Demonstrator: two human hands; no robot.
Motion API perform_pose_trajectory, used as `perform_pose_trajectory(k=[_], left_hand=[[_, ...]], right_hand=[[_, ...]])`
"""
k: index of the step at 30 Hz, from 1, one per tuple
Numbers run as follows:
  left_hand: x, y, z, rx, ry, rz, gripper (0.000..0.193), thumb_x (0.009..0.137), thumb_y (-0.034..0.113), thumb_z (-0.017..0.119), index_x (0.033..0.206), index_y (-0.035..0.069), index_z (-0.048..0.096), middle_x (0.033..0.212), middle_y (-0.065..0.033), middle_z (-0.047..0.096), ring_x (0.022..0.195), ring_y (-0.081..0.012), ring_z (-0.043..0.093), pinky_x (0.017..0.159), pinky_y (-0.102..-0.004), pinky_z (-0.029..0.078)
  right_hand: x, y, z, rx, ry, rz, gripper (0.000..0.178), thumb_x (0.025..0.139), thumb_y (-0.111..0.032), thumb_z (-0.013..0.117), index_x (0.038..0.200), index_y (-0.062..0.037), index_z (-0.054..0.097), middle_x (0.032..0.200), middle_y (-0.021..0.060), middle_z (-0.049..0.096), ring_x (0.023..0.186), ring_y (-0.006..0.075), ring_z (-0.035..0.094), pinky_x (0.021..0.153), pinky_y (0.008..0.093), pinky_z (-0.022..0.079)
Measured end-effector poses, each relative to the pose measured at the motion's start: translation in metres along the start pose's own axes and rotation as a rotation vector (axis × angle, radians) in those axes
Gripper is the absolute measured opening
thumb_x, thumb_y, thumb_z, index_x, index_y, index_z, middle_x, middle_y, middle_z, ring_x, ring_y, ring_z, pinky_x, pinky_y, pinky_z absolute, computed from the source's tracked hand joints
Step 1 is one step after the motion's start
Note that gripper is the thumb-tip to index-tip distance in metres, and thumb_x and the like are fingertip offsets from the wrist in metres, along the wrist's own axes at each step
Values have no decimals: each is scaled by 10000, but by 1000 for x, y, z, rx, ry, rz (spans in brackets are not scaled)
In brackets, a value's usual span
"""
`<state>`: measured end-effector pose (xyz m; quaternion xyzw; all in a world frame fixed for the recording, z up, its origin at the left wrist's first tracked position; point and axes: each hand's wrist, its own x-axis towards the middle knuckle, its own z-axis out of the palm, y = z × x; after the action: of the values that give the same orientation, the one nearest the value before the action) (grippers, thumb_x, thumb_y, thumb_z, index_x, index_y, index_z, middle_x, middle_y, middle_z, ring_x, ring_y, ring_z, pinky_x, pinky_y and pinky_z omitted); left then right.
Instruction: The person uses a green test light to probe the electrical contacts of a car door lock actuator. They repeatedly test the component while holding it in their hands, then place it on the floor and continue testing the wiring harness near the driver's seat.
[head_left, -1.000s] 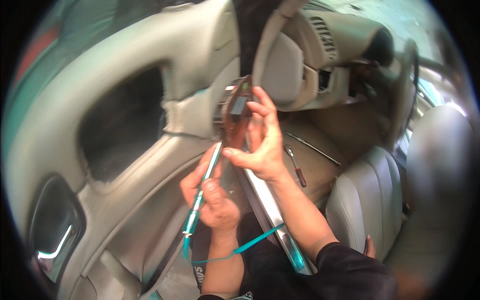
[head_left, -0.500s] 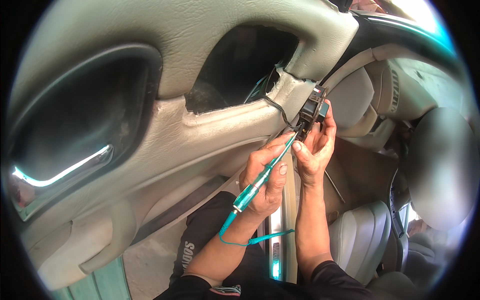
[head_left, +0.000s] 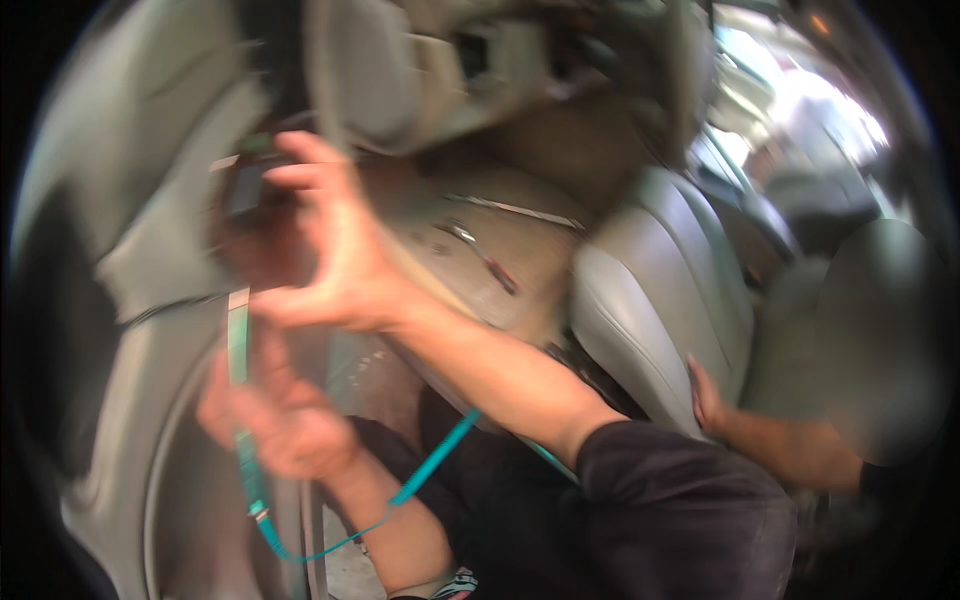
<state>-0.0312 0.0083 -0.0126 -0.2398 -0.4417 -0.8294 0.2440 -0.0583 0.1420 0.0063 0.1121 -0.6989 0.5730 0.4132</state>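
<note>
Motion smears much of the left side. In my left hand (head_left: 285,415) is a green circuit tester (head_left: 238,345), held upright with its teal coiled cord (head_left: 436,458) looping down and back across my lap. My right hand (head_left: 350,250) is curved around a black switch-like part (head_left: 250,205), thumb below and fingers above. Blur hides the exact contact and the part's details. The tester's upper end is close to my right thumb; whether its tip touches the part cannot be seen. A thin dark wire (head_left: 170,308) runs along the door beside them.
The beige door panel (head_left: 185,255) stands at the left. On the car floor lie a red-handled tool (head_left: 500,275) and a long thin rod (head_left: 520,210). A grey seat (head_left: 640,290) is at the right, where another person's hand (head_left: 708,398) rests against it.
The view has swung to the right, so the door and both hands now appear farther left. More of the floor and seat shows, and another person's arm has come into view.
</note>
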Motion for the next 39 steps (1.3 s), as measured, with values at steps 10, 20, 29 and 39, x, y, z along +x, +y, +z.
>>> perform_pose_trajectory(k=[10, 20, 29, 39], left_hand=[[6, 8, 5, 141, -96, -21, 710, 1076, 462, 384, 1256, -206, 546, 1316, -402, 564, 1267, -481, 575, 1139, -546, 451], [17, 8, -6, 216, -72, 5, 707, 1061, 436, 379, 1256, -223, 543, 1336, -415, 528, 1285, -517, 544, 1169, -561, 425], [20, 3, -11, 135, -54, 12, 612, 1072, 357, 444, 1222, -222, 573, 1236, -374, 620, 1203, -461, 624, 1106, -515, 491], [14, 16, 9, 402, 80, 15, 410, 1073, 180, 512, 1078, -226, 572, 1146, -372, 668, 1073, -416, 699, 977, -448, 589]], right_hand=[[-8, 6, 19, -47, 223, -88, 1090, 464, -250, 888, 1320, 94, 307, 1473, 301, 243, 1386, 448, 358, 1152, 433, 364], [-11, 20, 38, 2, 226, -51, 1112, 457, -232, 903, 1313, 105, 278, 1475, 341, 201, 1389, 468, 346, 1161, 420, 365], [-13, 14, 34, 16, 210, -46, 1132, 451, -214, 917, 1307, 114, 252, 1476, 378, 163, 1391, 485, 335, 1168, 408, 366], [-10, 7, 22, -107, 181, -176, 1059, 475, -265, 896, 1287, 100, 323, 1533, 383, 140, 1436, 543, 267, 1204, 464, 308]])
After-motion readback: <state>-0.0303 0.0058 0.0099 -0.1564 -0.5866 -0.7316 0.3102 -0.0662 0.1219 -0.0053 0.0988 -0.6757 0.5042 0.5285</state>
